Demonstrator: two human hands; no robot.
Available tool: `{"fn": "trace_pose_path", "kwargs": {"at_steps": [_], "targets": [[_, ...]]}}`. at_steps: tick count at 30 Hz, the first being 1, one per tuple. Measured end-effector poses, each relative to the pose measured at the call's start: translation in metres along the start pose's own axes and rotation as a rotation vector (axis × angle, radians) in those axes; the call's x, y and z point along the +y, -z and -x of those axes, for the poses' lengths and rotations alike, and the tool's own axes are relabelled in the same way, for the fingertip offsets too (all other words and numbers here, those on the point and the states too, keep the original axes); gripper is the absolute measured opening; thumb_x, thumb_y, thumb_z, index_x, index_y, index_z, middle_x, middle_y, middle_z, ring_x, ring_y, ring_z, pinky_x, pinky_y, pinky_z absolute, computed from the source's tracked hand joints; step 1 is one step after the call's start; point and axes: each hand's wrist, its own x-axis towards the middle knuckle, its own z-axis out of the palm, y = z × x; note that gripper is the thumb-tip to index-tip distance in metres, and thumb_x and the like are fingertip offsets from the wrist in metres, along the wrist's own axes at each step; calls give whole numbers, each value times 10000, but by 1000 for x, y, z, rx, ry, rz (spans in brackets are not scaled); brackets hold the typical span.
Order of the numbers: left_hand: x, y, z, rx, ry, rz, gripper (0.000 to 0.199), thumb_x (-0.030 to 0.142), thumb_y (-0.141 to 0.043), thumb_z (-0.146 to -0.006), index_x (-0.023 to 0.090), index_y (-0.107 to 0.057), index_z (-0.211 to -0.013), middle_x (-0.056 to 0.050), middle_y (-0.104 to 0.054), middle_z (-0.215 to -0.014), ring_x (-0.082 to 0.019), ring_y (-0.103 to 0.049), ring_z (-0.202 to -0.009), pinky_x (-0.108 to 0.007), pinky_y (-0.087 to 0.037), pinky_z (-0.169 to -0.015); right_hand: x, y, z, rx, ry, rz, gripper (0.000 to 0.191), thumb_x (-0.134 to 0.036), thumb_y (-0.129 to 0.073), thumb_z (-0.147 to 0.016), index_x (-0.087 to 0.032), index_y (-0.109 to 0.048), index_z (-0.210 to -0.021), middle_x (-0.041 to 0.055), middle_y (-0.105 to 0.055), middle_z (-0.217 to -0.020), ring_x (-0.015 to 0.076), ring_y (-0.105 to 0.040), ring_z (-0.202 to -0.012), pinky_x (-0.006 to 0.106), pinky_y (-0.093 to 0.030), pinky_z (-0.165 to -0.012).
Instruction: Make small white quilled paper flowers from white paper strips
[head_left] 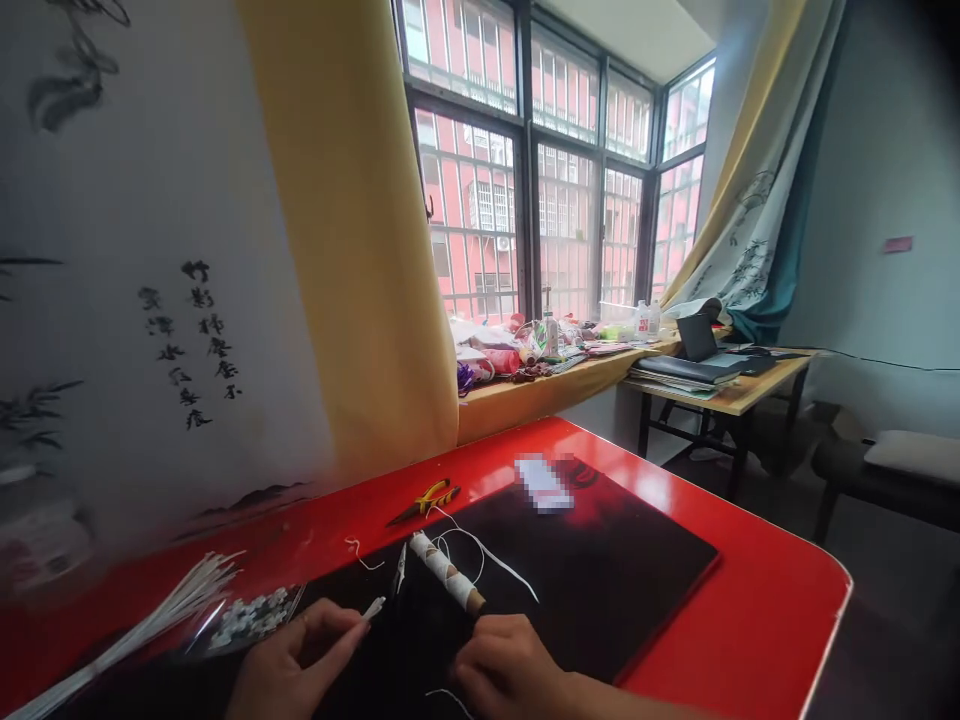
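My left hand [300, 655] pinches a small white piece [373, 608] between thumb and forefinger, above the black mat [600, 560]. To its right, my right hand [510, 665] is closed, knuckles up, near the brown end of a cardboard tube wound with white thread [446, 570]; what its fingers hold, if anything, is hidden. Small scissors [400, 572] lie just left of the tube. A loose white thread [502, 567] curls from the tube over the mat. Yellow-handled pliers [426, 503] rest behind it on the red table [780, 600].
A bundle of white stems [150, 625] and a pile of small white flower-like pieces [251, 615] lie at the left. A blurred rectangular item [544, 483] is on the mat's back part. A curtain [360, 250] hangs behind the table; craft supplies [510, 350] crowd the windowsill.
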Motion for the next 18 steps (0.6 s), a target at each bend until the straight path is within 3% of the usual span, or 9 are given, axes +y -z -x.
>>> {"fn": "trace_pose_path", "kwargs": {"at_steps": [5, 11, 15, 18], "targets": [[12, -19, -4, 50, 4, 81, 255, 432, -692, -548, 195, -612, -591, 28, -617, -560, -171, -576, -597, -207, -432, -553, 8, 0, -5, -142, 71, -173, 187, -353, -512, -685, -232, -609, -581, -4, -517, -469, 120, -471, -421, 223, -340, -387], [17, -47, -15, 63, 41, 179, 228, 397, -688, -559, 184, -607, -559, 23, -619, -545, -164, -571, -559, -222, -433, -535, 3, 29, -9, -150, -113, -353, 215, -339, -473, -790, -293, -636, -659, 5, -512, -469, 157, -518, -470, 229, -343, -356], [37, -48, -20, -73, -24, 189, 173, 299, -676, -598, 170, -575, -543, 17, -620, -536, -160, -586, -571, -232, -431, -562, -6, 52, -33, -142, -226, -490, 254, -373, -495, -780, -203, -634, -652, -12, -506, -488, 115, -496, -458, 208, -376, -425], [53, -41, -12, -112, -38, 207, 130, 259, -661, -619, 163, -581, -581, 9, -628, -563, -156, -591, -591, -239, -432, -583, -5, 76, -60, -147, -297, -600, 304, -360, -411, -840, -142, -615, -784, -27, -479, -518, 81, -458, -448, 193, -368, -445]]}}
